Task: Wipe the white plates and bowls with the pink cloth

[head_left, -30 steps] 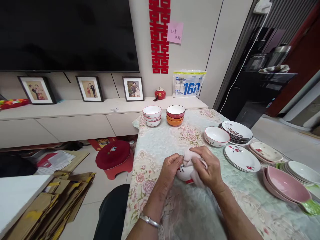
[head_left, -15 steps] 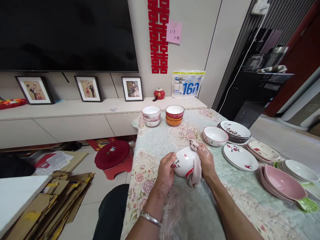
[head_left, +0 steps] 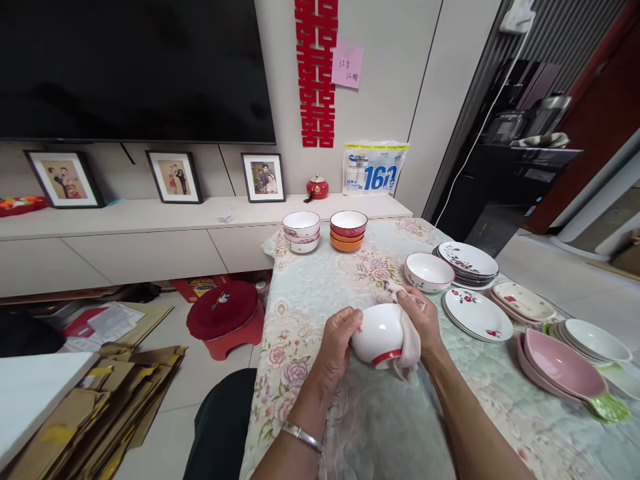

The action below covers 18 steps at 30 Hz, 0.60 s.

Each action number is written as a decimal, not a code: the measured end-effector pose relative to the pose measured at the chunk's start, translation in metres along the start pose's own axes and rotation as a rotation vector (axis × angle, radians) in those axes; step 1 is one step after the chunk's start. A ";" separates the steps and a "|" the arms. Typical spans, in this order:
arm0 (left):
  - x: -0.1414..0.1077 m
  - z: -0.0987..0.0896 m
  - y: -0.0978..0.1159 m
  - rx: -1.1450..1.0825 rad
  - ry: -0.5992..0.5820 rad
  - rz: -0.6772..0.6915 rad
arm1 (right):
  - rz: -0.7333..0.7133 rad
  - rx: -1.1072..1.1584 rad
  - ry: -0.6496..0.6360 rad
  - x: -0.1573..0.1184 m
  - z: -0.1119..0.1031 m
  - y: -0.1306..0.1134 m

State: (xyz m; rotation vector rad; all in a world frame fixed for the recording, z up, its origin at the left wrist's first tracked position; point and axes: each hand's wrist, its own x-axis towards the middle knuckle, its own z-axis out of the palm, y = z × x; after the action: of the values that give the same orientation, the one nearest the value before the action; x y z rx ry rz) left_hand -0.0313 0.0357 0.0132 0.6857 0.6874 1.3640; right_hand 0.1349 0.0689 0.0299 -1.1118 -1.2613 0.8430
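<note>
A white bowl (head_left: 377, 333) with a red ring near its foot is held tilted above the table, its outer side and base facing me. My left hand (head_left: 339, 340) grips its left rim, thumb on the outside. On the right, my right hand (head_left: 423, 319) presses a pale pink cloth (head_left: 411, 347) against the bowl, with the cloth hanging down past the base. Both hands are closed, and the bowl's inside is hidden. Beyond my right hand, a red-rimmed white bowl (head_left: 430, 272) stands upright on the flowered tablecloth (head_left: 305, 320).
Two bowl stacks, one white (head_left: 301, 232) and one red and orange (head_left: 349, 231), stand at the table's far end. Along the right lie dark-patterned plates (head_left: 469, 259), flowered plates (head_left: 477, 313) and pink dishes (head_left: 563, 363). A red stool (head_left: 225, 317) is left of the table.
The bowl has been turned, so its printed characters no longer show and more of the red ring does. My right hand and the cloth have shifted slightly right.
</note>
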 end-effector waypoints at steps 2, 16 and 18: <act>-0.002 -0.002 0.003 0.091 -0.057 -0.023 | -0.089 -0.108 -0.030 -0.005 -0.002 -0.007; 0.003 0.001 0.009 -0.119 0.091 0.050 | -0.729 -0.655 -0.354 -0.033 0.030 -0.038; 0.002 0.001 0.007 -0.139 0.076 0.053 | -0.648 -0.589 -0.332 -0.029 0.028 -0.034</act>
State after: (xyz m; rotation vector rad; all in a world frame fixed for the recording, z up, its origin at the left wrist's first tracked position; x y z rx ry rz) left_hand -0.0349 0.0387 0.0197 0.5470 0.6314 1.4779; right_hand 0.1003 0.0365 0.0527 -0.9191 -2.0820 0.1544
